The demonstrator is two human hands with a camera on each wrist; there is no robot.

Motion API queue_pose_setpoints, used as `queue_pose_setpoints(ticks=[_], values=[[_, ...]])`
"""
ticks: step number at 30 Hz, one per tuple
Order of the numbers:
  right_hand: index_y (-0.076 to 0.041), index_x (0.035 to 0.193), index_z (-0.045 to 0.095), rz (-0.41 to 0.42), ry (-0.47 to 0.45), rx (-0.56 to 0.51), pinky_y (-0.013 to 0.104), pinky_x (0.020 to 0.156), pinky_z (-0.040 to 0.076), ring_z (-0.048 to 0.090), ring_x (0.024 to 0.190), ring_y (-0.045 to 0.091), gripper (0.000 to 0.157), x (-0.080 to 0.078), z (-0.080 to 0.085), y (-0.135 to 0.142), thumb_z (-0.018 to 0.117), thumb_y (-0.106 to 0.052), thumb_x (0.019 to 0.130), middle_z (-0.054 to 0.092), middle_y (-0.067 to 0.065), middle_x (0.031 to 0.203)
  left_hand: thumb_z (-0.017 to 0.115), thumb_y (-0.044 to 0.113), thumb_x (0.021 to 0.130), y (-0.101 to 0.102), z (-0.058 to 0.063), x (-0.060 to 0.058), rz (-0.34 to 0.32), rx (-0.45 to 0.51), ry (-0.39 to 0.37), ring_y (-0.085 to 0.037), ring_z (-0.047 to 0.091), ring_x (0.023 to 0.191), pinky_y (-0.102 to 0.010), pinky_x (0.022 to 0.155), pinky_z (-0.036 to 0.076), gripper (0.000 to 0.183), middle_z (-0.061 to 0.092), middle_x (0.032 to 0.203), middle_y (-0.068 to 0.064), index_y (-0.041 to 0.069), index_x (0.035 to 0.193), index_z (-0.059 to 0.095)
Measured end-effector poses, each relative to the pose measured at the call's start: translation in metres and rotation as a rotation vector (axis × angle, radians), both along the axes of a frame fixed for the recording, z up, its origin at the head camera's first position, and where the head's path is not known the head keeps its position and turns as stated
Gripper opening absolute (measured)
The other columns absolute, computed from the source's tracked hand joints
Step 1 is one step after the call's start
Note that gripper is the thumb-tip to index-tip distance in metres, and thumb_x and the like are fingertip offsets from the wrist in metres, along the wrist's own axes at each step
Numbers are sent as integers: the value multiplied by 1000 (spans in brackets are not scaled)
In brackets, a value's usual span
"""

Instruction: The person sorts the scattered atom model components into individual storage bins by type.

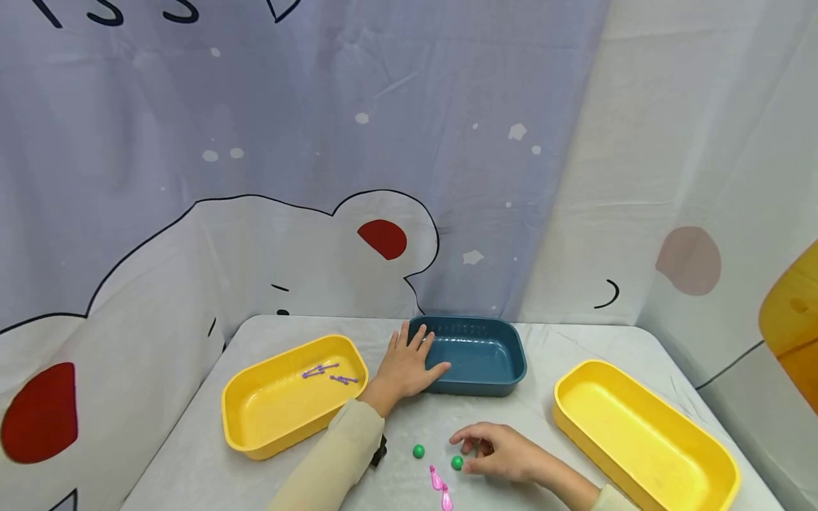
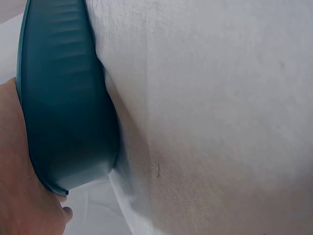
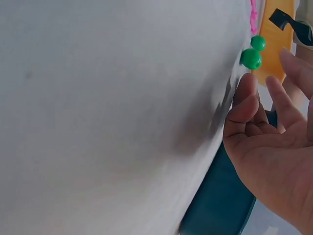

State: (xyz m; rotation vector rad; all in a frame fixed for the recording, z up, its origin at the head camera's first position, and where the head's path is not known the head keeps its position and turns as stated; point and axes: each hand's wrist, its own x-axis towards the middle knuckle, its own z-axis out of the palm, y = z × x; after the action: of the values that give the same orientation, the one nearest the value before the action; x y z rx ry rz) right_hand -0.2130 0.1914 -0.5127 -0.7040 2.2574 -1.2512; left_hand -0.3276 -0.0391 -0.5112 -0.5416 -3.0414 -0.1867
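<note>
With fingers spread, my left hand point(image 1: 407, 365) rests on the left end of the dark teal tray point(image 1: 473, 389); the left wrist view shows it at the rim of the same tray point(image 2: 68, 107). Low over the table, my right hand point(image 1: 505, 453) has its thumb and forefinger apart beside a green ball point(image 1: 456, 463). A second green ball point(image 1: 418, 451) lies to the left. Two pink teardrop-shaped pieces point(image 1: 437, 479) lie just in front of the balls. In the right wrist view the fingers point(image 3: 244, 110) are partly curled, holding nothing, near the green balls point(image 3: 252, 58).
At the left stands a yellow tray point(image 1: 255, 447) with several small purple sticks point(image 1: 319, 369) in it. Another yellow tray point(image 1: 613, 454) stands at the right. A printed curtain point(image 1: 287, 248) hangs behind the white-covered table point(image 1: 396, 490).
</note>
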Motion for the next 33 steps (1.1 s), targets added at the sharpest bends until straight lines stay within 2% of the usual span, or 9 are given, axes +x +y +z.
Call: queue_pose_setpoints(ticks=[7, 16, 25, 33], values=[[-16, 120, 72, 30, 33, 41, 18, 67, 44, 52, 74, 4, 32, 1, -5, -2, 80, -17, 88, 62, -2, 101, 28, 77, 97, -1, 5, 1, -3, 14, -3, -37, 4, 157, -54, 126, 9, 86, 19, 169, -4, 19, 162, 28], [-18, 112, 75, 55, 133, 111, 18, 67, 43, 49, 74, 3, 25, 2, -4, -8, 80, -17, 87, 58, -5, 95, 31, 76, 97, -1, 6, -1, -8, 9, 4, -38, 6, 156, -54, 125, 12, 86, 21, 169, -4, 19, 161, 30], [-20, 102, 76, 43, 156, 169, 20, 68, 42, 49, 76, 5, 15, 2, -1, -12, 80, -16, 87, 57, -8, 90, 29, 76, 97, 1, 6, 0, -4, 9, -7, -38, 5, 156, -54, 125, 10, 86, 21, 169, -4, 20, 161, 30], [-19, 100, 74, -1, 125, 142, 22, 68, 44, 52, 75, 3, 13, 3, 3, -11, 79, -15, 88, 64, -11, 87, 29, 76, 97, 0, 4, 2, 0, 8, -22, -38, 3, 157, -55, 126, 10, 85, 21, 169, -4, 20, 161, 29]])
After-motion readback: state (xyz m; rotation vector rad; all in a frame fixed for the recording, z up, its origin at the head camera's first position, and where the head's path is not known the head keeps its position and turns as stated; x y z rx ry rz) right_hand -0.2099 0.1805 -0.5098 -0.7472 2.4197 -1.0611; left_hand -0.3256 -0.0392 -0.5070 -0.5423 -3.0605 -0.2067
